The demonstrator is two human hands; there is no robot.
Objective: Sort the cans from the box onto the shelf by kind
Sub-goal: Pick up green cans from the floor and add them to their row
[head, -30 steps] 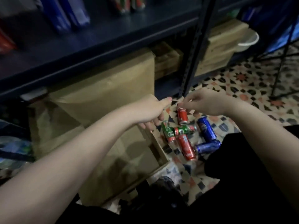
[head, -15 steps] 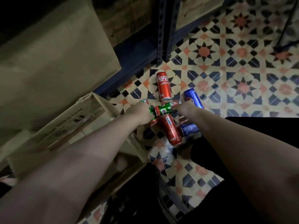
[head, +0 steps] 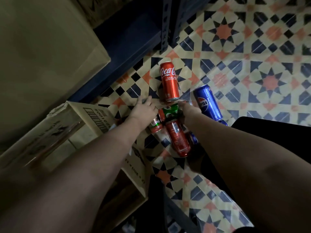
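Floor: a patterned tile floor (head: 235,68) in cream, navy and orange is seen from above, in dim light.
Shelf: a dark blue shelf frame (head: 165,24) stands on the tiles, well beyond the fingertips.
Boxes: a closed cardboard box (head: 42,56) is seen far to the left; an open cardboard box (head: 94,118) lies just left of the left wrist.
Cans: all are lying on the floor. A red Coca-Cola can (head: 169,81) lies just beyond the fingertips of both hands. A blue Pepsi can (head: 207,102) lies just right of the right hand. A green can (head: 170,111) lies between the two hands. A second green can (head: 155,126) is partly hidden under the left wrist, and a second red can (head: 178,137) lies beneath the right forearm.
Left hand (head: 143,110): laid palm down beside the green can; how far the fingers are curled cannot be told, nor any hold.
Right hand (head: 189,111): set against the green can's right side; its fingers are hidden, so any hold cannot be told.
Change: the view has closed in slightly since half a second ago; hands and cans are placed much as they were.
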